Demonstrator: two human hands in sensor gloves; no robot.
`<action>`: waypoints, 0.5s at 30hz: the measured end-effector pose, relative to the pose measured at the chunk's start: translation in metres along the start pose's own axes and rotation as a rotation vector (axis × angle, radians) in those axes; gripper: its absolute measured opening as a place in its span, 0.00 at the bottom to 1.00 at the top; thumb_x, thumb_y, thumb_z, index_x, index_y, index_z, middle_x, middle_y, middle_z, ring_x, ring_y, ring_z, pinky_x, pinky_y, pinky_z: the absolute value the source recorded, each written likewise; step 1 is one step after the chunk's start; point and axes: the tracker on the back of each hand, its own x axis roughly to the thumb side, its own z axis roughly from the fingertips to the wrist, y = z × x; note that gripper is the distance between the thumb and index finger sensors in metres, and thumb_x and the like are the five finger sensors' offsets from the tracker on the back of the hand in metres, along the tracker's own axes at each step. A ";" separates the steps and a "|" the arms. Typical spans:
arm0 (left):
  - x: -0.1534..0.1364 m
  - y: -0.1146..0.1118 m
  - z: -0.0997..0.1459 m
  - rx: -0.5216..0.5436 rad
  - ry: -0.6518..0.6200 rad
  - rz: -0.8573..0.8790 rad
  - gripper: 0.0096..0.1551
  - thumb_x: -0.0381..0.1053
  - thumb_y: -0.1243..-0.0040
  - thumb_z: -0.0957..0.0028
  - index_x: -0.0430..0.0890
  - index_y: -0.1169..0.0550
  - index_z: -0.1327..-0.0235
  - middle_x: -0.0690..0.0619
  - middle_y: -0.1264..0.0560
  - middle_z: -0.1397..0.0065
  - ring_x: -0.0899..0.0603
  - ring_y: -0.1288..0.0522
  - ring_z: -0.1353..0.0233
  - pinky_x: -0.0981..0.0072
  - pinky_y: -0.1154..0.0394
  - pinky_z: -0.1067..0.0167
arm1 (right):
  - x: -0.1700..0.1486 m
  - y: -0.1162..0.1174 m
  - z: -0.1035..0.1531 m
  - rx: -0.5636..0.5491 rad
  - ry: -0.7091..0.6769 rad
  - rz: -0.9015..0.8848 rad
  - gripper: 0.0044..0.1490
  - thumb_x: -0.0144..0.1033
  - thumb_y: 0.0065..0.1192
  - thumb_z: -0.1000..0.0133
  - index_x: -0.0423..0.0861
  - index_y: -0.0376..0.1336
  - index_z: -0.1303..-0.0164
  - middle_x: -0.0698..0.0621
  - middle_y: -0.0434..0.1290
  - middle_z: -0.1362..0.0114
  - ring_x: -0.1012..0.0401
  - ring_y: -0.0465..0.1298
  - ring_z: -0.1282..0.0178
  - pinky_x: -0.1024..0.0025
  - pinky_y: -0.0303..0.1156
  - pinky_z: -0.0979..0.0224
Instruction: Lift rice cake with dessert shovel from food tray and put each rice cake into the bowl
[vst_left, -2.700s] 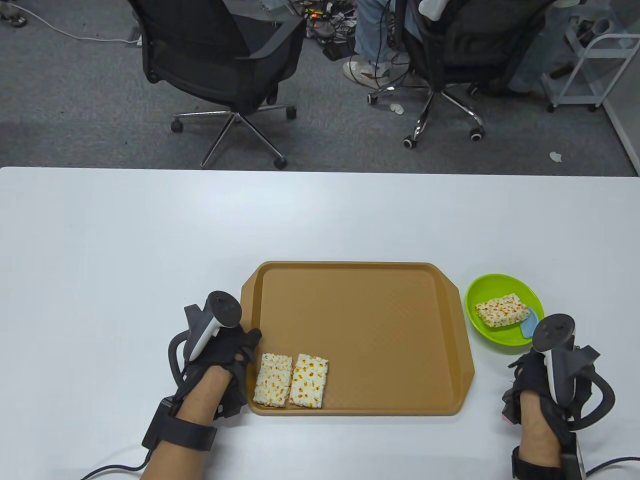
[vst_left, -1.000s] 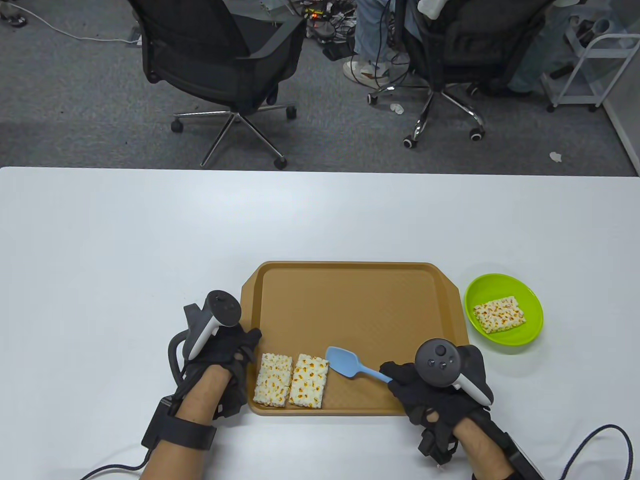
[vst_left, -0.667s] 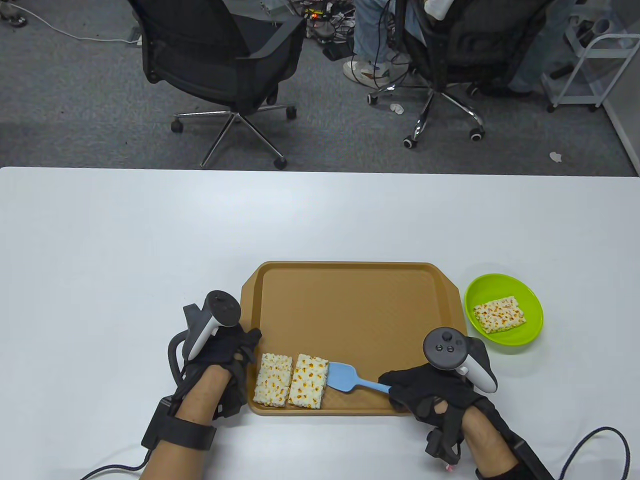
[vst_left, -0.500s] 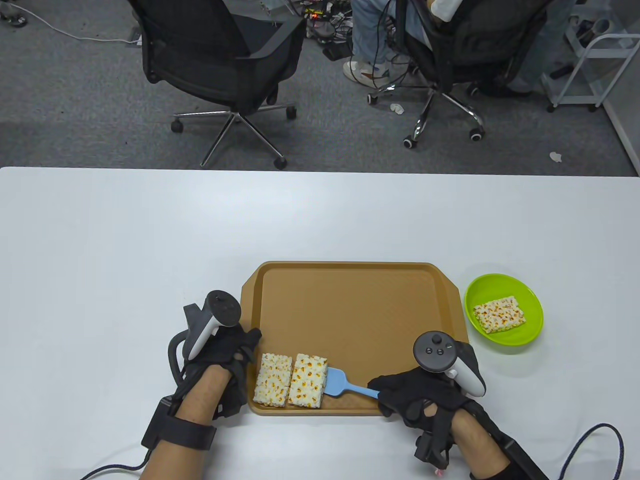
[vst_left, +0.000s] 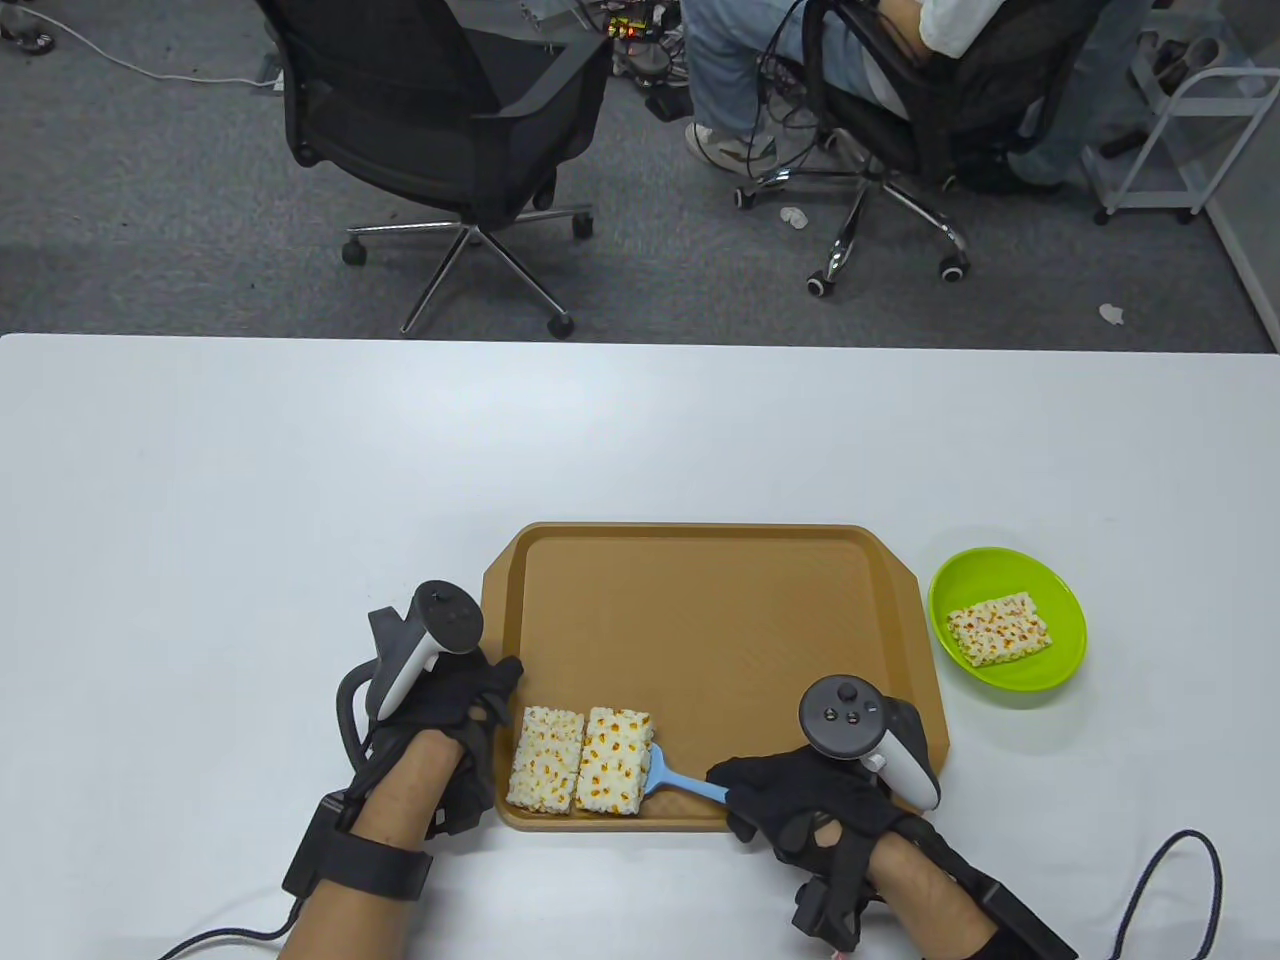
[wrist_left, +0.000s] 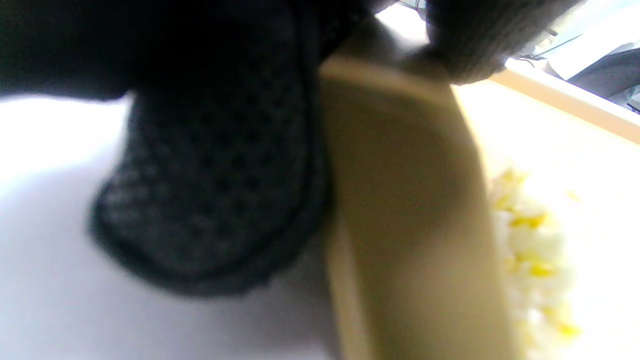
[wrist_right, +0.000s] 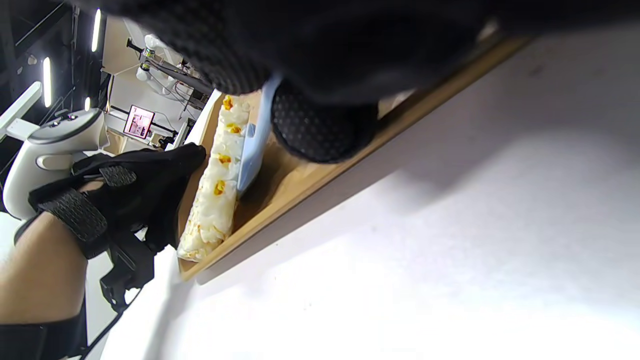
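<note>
Two rice cakes lie side by side in the near left corner of the brown tray (vst_left: 720, 620): the left cake (vst_left: 545, 759) and the right cake (vst_left: 613, 760). My right hand (vst_left: 780, 800) grips the handle of the blue dessert shovel (vst_left: 672, 780), whose blade is mostly hidden under the right cake's edge; the blade (wrist_right: 250, 155) leans against that cake (wrist_right: 215, 190). My left hand (vst_left: 470, 710) rests against the tray's left rim (wrist_left: 400, 200), fingers (wrist_left: 210, 200) touching its outer wall. A third rice cake (vst_left: 998, 628) lies in the green bowl (vst_left: 1040, 675) to the right of the tray.
The white table (vst_left: 300, 480) stretches wide behind and to the left of the tray. Cables trail from both wrists at the near edge. Beyond the table's far edge stand two office chairs (vst_left: 440, 130), with a seated person's legs (vst_left: 730, 90).
My right hand came from the bowl with the shovel and has pushed its blade leftward under the right cake, which shifted slightly against the left cake. My left hand has stayed put.
</note>
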 end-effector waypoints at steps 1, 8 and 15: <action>0.000 0.000 0.000 0.000 0.000 0.000 0.45 0.64 0.42 0.49 0.34 0.36 0.32 0.45 0.12 0.64 0.45 0.09 0.76 0.58 0.15 0.84 | -0.001 -0.002 0.001 0.002 -0.001 -0.010 0.33 0.40 0.58 0.55 0.42 0.68 0.39 0.46 0.81 0.53 0.65 0.79 0.87 0.70 0.81 0.83; 0.000 0.000 0.000 -0.004 -0.001 0.003 0.45 0.64 0.42 0.49 0.34 0.37 0.32 0.45 0.12 0.64 0.45 0.09 0.76 0.58 0.15 0.84 | -0.002 -0.024 0.013 -0.052 -0.002 -0.100 0.34 0.40 0.58 0.55 0.42 0.69 0.39 0.46 0.82 0.54 0.65 0.79 0.87 0.70 0.81 0.83; 0.000 0.000 0.000 -0.003 -0.001 0.002 0.45 0.64 0.42 0.49 0.34 0.37 0.32 0.45 0.12 0.64 0.45 0.09 0.76 0.58 0.15 0.84 | -0.014 -0.066 0.039 -0.216 0.022 -0.249 0.33 0.40 0.58 0.54 0.42 0.69 0.40 0.46 0.82 0.54 0.65 0.80 0.87 0.70 0.82 0.82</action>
